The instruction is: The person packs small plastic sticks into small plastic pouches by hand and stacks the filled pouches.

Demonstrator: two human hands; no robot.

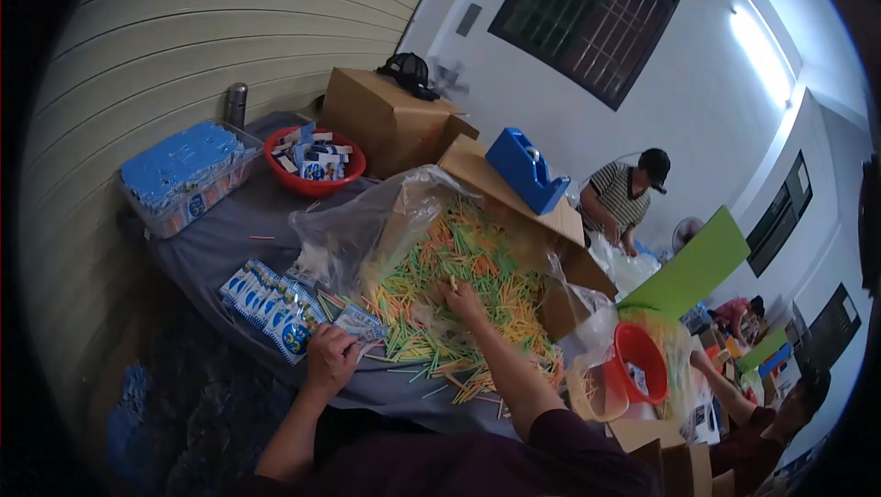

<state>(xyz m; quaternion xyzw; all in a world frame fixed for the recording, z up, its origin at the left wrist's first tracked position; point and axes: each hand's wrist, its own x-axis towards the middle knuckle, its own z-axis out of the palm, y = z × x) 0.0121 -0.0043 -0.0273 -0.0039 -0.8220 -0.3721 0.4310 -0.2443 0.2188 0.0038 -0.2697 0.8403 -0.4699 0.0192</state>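
My left hand (332, 357) is closed at the left end of the stick pile, its fingers against a small blue and white packet (360, 321). More blue and white packets (275, 307) lie in an overlapping row just left of it. My right hand (459, 300) reaches into a big heap of thin green, orange and yellow sticks (486, 263), with its fingers bent together; what they hold is too small to make out. The heap spills out of a cardboard box lined with clear plastic (418, 189).
A red bowl of packets (317, 187), a clear bin of blue packets (188, 176) and a cardboard box (381, 125) stand behind. A blue tape dispenser (528, 171) sits on the carton. At right are another red bowl (640, 359), a green board (688, 263) and several people.
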